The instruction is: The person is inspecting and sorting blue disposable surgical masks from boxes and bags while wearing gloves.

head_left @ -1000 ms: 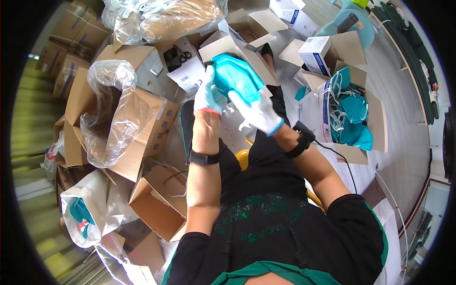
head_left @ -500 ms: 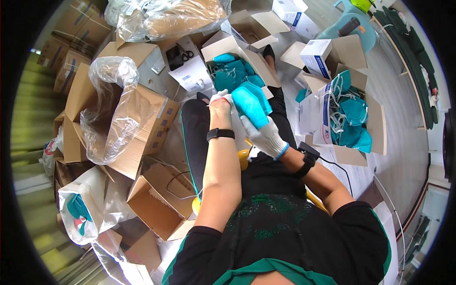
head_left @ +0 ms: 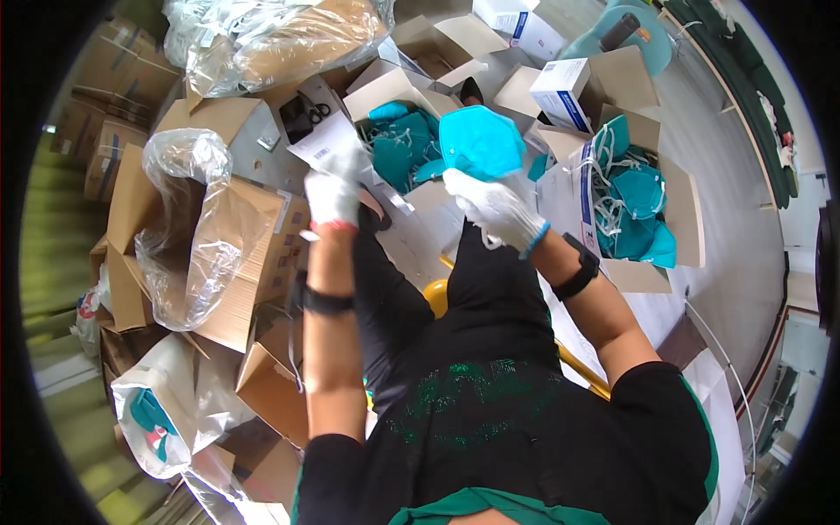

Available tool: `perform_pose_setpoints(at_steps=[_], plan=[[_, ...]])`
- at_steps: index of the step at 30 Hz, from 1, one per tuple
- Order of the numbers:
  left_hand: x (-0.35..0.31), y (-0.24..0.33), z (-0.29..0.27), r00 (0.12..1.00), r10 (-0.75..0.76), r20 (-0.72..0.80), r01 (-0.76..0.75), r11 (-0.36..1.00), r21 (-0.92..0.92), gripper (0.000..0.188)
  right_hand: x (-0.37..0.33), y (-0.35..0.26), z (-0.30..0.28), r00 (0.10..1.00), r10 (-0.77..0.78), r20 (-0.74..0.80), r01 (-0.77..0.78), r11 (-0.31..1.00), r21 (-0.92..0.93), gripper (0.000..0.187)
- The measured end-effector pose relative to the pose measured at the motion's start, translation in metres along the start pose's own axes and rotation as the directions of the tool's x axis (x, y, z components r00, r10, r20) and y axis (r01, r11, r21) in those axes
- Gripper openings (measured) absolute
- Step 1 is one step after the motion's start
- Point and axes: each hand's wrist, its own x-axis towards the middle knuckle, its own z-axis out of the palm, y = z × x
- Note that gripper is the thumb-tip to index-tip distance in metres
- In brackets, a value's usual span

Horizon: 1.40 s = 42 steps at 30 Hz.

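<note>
In my white-gloved right hand (head_left: 494, 208) is a bright teal face mask (head_left: 481, 144), pinched at its lower edge and held up in front of an open carton (head_left: 385, 92) of similar teal masks (head_left: 398, 153). The mask's broad outer face shows. My left hand (head_left: 334, 194), also in a white glove, is apart from the mask, over the left side of my lap beside a white sheet with print (head_left: 324, 144). Motion blurs its fingers, so I cannot make out whether they hold anything.
To the right stands another carton (head_left: 560, 188) full of teal masks (head_left: 637, 192), a small white box (head_left: 562, 87) behind it. Big brown cartons (head_left: 254, 254) with clear plastic (head_left: 188, 153) fill the left. Scissors (head_left: 319, 112) lie at the far left; a white bag (head_left: 179, 394) holds teal pieces.
My left hand has left the mask and swung to the left. My right hand has lifted the mask slightly up and right, turning its broad face into view.
</note>
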Motion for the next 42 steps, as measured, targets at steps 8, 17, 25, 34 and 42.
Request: perform_pose_setpoints(at_steps=[8,17,25,34,42], plan=[[-0.096,0.015,0.103,0.938,-0.320,0.134,0.317,0.635,-0.705,0.037,0.050,-0.028,-0.040,0.853,0.331,0.404,-0.510,0.692,0.511,0.053],[-0.062,0.007,0.032,0.852,-0.360,0.379,0.511,0.423,-0.748,0.028,0.014,0.006,-0.084,0.837,0.525,0.151,-0.275,0.167,0.947,0.022],[-0.081,0.024,0.032,0.747,-0.099,0.657,0.523,0.698,-0.489,0.047,0.042,0.011,-0.058,0.886,0.159,0.437,-0.296,-0.531,0.794,0.035],[-0.059,0.026,0.037,0.604,-0.642,0.471,0.777,0.343,-0.529,0.046,0.068,-0.052,-0.032,0.651,0.528,0.546,-0.203,-0.572,0.795,0.035],[-0.023,-0.034,0.076,0.487,-0.720,0.494,0.654,-0.073,-0.753,0.032,0.060,-0.063,-0.035,0.766,0.605,0.216,-0.250,-0.028,0.968,0.030]])
